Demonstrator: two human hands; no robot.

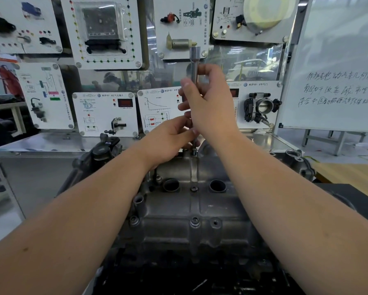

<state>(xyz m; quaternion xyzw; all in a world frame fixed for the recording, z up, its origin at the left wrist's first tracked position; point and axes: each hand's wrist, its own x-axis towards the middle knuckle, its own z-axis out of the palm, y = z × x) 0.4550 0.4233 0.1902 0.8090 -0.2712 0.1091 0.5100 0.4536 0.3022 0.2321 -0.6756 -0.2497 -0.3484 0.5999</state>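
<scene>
Clamped round the upper shaft of the long socket driver (pixel 194 60) is the right hand (pixel 208 103), fingers wrapped and thumb laid along the steel. The lower shaft is pinched by the curled fingers of the left hand (pixel 170 143), just above the tip. The tool is held upright.

Below the arms, the grey valve cover (pixel 189 237) of an engine is seen lying lengthwise away from the viewer. Two open plug wells (pixel 171 185) are set side by side across its middle. The driver's tip is seated on the far bolt (pixel 193 153) at the cover's back edge. Along the same centre rib a middle bolt (pixel 194 189) and a near bolt (pixel 195 221) are seen sitting in their bosses.

The work is judged to be early: one fastener is in hand and at least two more along the rib are left. Whether it is being loosened or tightened cannot be told.

Room above the cover is open, so the shaft can be spun or lifted straight up freely. Behind it, the display boards (pixel 106 113) stand near, so little room is left beyond the back edge. The whiteboard (pixel 338 60) stands well apart to the right.
</scene>
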